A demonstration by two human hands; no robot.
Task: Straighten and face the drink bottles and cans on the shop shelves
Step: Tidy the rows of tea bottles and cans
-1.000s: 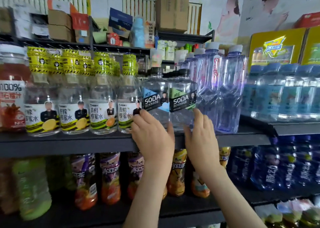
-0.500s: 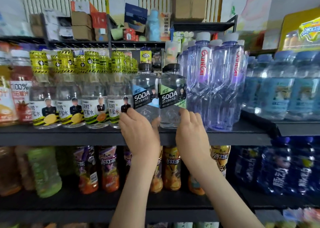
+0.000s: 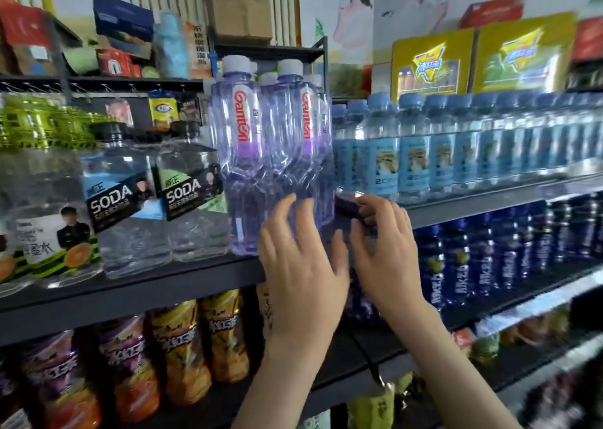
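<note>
Two tall purple-tinted Ganten water bottles [image 3: 239,154] [image 3: 293,141] stand upright on the dark shelf [image 3: 130,295], red lettering facing out, with more of the same behind them. My left hand [image 3: 300,265] is raised in front of the lower part of the right-hand bottle, fingers spread and loosely bent. My right hand [image 3: 385,249] hovers just right of that bottle at the shelf corner, fingers loosely curled with nothing visibly held. Two clear SODA bottles [image 3: 127,207] [image 3: 192,200] stand to the left, labels facing forward.
Honey-water bottles [image 3: 42,233] fill the shelf's left end. A row of blue-labelled water bottles [image 3: 414,154] runs along the right-hand shelf, with dark blue bottles [image 3: 456,259] below. Orange and purple drinks [image 3: 182,347] sit on the lower shelf. Yellow cartons [image 3: 430,63] stand above.
Both hands have left the SODA bottles and moved right to the Ganten bottles. The view has swung right and closer.
</note>
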